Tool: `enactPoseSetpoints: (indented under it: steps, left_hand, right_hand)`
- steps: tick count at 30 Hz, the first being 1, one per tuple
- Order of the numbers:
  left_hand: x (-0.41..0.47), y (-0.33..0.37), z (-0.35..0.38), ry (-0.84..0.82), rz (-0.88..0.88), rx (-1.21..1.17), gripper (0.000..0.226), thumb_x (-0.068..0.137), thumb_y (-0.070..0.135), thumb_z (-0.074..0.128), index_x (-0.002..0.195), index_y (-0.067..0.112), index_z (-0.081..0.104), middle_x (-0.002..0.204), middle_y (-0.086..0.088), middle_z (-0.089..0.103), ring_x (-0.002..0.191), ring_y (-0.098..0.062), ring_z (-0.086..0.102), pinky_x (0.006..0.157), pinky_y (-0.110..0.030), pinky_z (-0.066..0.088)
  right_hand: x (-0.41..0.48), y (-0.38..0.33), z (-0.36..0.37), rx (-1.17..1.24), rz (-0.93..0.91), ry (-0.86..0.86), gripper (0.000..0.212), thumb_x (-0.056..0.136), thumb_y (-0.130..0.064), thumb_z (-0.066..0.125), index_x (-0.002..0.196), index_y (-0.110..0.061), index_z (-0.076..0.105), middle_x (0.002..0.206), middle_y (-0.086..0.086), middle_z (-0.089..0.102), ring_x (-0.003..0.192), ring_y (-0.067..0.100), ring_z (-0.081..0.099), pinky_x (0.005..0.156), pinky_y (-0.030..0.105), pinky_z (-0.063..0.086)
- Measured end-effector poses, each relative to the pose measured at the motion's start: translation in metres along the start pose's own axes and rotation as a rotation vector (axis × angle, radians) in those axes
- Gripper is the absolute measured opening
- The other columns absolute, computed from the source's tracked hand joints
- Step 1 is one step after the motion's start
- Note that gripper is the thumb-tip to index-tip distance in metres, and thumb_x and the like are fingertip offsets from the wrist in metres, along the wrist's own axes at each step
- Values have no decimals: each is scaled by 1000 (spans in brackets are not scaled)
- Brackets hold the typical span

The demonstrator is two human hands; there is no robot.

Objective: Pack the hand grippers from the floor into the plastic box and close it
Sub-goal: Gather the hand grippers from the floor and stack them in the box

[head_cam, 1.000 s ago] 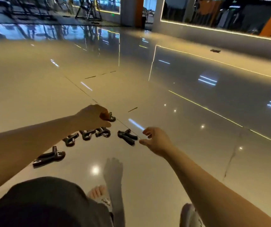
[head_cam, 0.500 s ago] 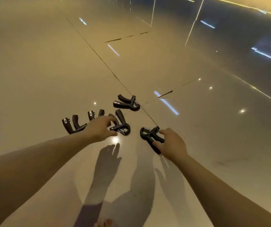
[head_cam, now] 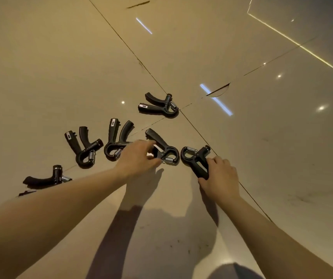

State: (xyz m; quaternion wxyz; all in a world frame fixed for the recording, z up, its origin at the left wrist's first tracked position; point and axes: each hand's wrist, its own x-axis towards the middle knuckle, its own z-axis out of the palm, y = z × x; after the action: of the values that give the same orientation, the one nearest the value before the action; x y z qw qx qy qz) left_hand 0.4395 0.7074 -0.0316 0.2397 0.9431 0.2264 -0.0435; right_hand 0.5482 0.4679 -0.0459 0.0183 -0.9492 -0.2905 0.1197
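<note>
Now right hand [head_cam: 221,179] grasps one hand gripper [head_cam: 194,158]; left hand [head_cam: 136,158] fingers pinch another [head_cam: 162,147].

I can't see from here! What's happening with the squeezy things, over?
Left hand reaching a gripper. Right hand closed on another. Four more on floor. No box visible.

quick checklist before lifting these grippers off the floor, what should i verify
1. Right hand closed on the handles of the rightmost hand gripper: ok.
2. Left hand firmly on the middle hand gripper: cannot tell, fingers touch it but the grasp looks unfinished.
3. Plastic box within reach: cannot tell, none in view.
4. Other grippers left to collect: not ok, four lie loose, including the far hand gripper and the leftmost hand gripper.
5. Held grippers clear of neighbours: ok, none overlap.
</note>
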Motion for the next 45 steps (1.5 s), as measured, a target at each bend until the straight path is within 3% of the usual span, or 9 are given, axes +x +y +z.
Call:
enactPoseSetpoints:
  steps: [2, 6, 11, 15, 24, 29, 34, 38, 45]
  left_hand:
    - [13, -9, -6, 21, 80, 68, 55, 85, 36, 70, 137, 24, 57, 130, 0, 60, 123, -20, 52, 108, -42, 41]
    - [41, -28, -10, -239, 220, 389, 85, 86, 32, 72, 159, 26, 27, 165, 2, 27, 154, -23, 17, 126, -46, 11]
    - [46, -14, -10, -194, 315, 429, 63, 86, 52, 70, 143, 32, 52, 133, 2, 57, 123, -21, 48, 108, -41, 38]
    - [23, -3, -3, -264, 313, 364, 60, 74, 70, 69, 121, 33, 63, 105, 7, 55, 96, -15, 49, 86, -39, 50]
    - [-26, 37, 0, -166, 203, 57, 40, 77, 53, 76, 103, 23, 71, 96, 8, 51, 89, -13, 51, 77, -34, 51]
    - [-60, 82, -29, -70, 220, -56, 58, 74, 48, 83, 122, 21, 68, 105, 7, 58, 97, -13, 56, 88, -34, 52]
    - [-109, 141, -78, 24, 321, -117, 62, 73, 53, 83, 127, 28, 66, 106, 12, 68, 98, -11, 59, 92, -35, 48]
    - [-169, 201, -133, 33, 484, -87, 36, 73, 53, 82, 99, 32, 68, 79, 11, 66, 76, -11, 61, 78, -41, 53]
    - [-318, 297, -200, 124, 734, -130, 30, 73, 45, 85, 96, 37, 67, 73, 17, 63, 72, -4, 59, 64, -27, 39]
  right_hand:
    - [-2, 6, 0, -6, 9, -17, 45, 79, -37, 66, 119, -21, 55, 112, 0, 55, 103, 22, 51, 85, 36, 44]
    - [-5, 9, 2, -16, 15, -25, 48, 80, -35, 65, 123, -19, 52, 115, 1, 55, 106, 24, 52, 87, 37, 43]
    - [-13, 13, 6, 0, 31, 3, 54, 82, -51, 69, 124, -20, 53, 114, -1, 59, 107, 22, 54, 90, 38, 44]
    - [-29, 23, 7, 27, 83, 2, 53, 81, -53, 69, 120, -20, 55, 111, -2, 56, 103, 21, 53, 86, 36, 46]
    - [-85, 52, -5, 111, 156, 7, 56, 80, -46, 73, 128, -21, 55, 111, -4, 56, 100, 18, 52, 83, 34, 51]
    - [-131, 66, -47, 184, 162, 120, 56, 80, -44, 74, 128, -21, 55, 112, -5, 55, 101, 18, 51, 82, 35, 49]
    - [-205, 88, -118, 168, 168, 229, 66, 81, -47, 76, 137, -24, 50, 122, -8, 55, 110, 17, 51, 89, 35, 50]
    - [-290, 108, -180, 123, 162, 319, 67, 81, -45, 77, 139, -24, 50, 121, -10, 54, 110, 14, 50, 91, 32, 49]
    - [-472, 108, -262, 99, 237, 437, 72, 81, -40, 79, 144, -22, 47, 127, -7, 53, 113, 12, 48, 99, 33, 49]
